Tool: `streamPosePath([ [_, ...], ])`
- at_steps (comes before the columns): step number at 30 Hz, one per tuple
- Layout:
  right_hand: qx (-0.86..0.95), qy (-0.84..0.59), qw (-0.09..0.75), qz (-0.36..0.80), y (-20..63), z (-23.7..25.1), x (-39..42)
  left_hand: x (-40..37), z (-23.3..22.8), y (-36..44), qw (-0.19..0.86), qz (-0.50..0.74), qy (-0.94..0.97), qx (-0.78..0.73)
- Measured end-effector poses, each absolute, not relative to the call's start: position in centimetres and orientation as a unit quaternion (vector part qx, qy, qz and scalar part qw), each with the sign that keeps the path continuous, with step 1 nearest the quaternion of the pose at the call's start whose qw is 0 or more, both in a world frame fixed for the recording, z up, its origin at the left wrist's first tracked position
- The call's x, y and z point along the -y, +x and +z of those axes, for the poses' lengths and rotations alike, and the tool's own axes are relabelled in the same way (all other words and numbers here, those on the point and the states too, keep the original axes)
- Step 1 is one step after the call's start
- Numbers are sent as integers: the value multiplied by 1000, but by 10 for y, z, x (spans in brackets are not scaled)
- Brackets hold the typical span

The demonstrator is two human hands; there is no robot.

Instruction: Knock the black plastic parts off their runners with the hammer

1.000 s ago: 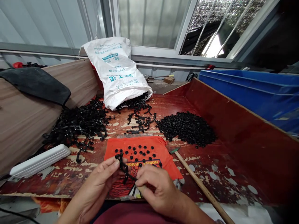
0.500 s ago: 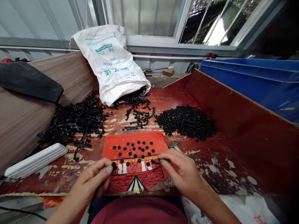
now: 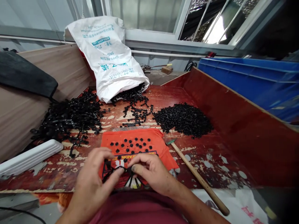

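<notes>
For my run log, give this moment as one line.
left hand: pinching black plastic strip | right hand: pinching same strip | under hands: orange cloth with loose black caps

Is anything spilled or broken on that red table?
Yes. The white sack lies tipped over at the back, and black plastic parts spill from its open mouth. The red table looks worn, its coating flaked off in pale patches. The left hand and right hand pinch a black piece between them.

White resin sack, blue crate, wooden stick, white plastic bar
</notes>
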State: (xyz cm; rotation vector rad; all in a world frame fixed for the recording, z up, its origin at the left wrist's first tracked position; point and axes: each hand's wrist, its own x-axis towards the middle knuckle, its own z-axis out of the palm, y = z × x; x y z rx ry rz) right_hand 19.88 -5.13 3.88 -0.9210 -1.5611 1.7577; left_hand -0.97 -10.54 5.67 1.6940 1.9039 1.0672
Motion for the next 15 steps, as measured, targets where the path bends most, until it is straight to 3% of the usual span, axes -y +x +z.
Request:
streamPosePath([
  [2, 625, -356, 356, 596, 202, 43, 50, 106, 55, -18, 207, 404, 500, -738],
  [6, 666, -354, 365, 545, 205, 49, 51, 109, 50, -15, 487, 457, 312, -676],
  [8, 693, -353, 345, 526, 204, 50, 54, 109, 49, -5, 569, 484, 257, -613],
  [15, 809, -290, 319, 399, 201, 45, 61, 109, 47, 4, 646, 400, 336, -556],
])
